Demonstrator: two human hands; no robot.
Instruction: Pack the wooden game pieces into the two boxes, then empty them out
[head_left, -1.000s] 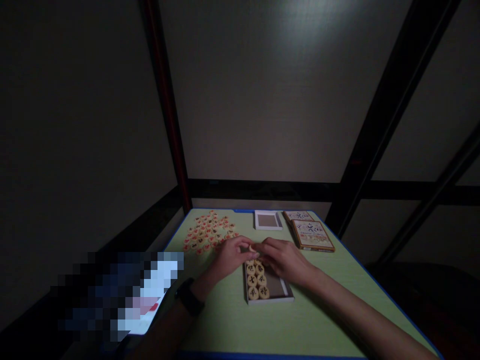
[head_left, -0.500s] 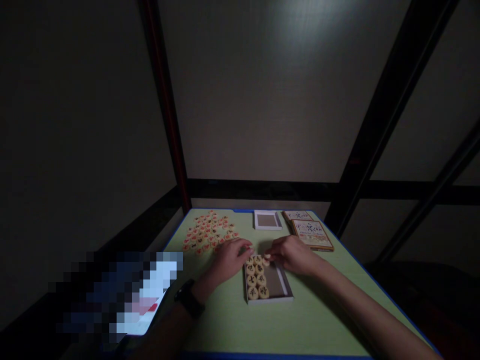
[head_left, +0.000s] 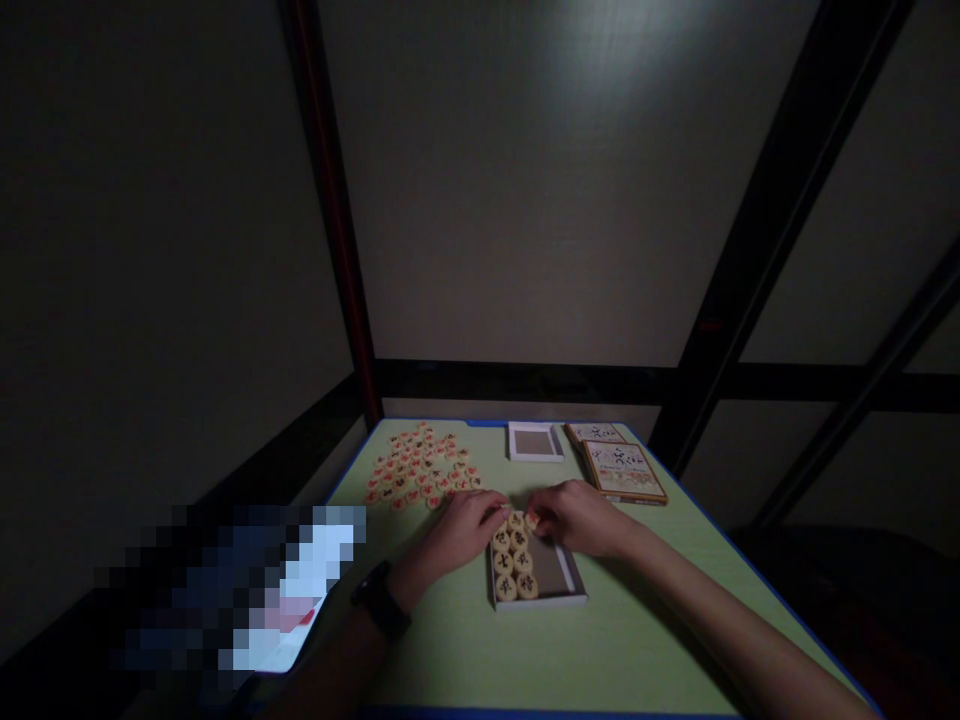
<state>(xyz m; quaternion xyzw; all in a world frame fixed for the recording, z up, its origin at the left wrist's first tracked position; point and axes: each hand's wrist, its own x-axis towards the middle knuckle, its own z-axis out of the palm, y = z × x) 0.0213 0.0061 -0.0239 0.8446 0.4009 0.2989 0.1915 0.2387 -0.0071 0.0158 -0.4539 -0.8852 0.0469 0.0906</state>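
An open box (head_left: 541,601) sits near the middle of the green table, with two columns of round wooden pieces (head_left: 505,562) bearing dark characters along its left side. My left hand (head_left: 471,522) rests at the box's upper left corner, fingers together; what they pinch, if anything, is too small to make out. At the upper edge, the fingers of my right hand (head_left: 571,515) close on a round piece with a red character (head_left: 532,521), beside the top of the columns. The box's right part shows its bare brown bottom.
Many loose pieces (head_left: 411,470) with red or dark characters lie at the back left. An empty tray (head_left: 535,458) stands at the back, two printed boxes (head_left: 626,470) to its right. A lit screen (head_left: 289,640) is at the lower left.
My left hand has moved slightly down and right over the box's upper left corner. My right hand has shifted slightly left and down, still at the red-character piece.
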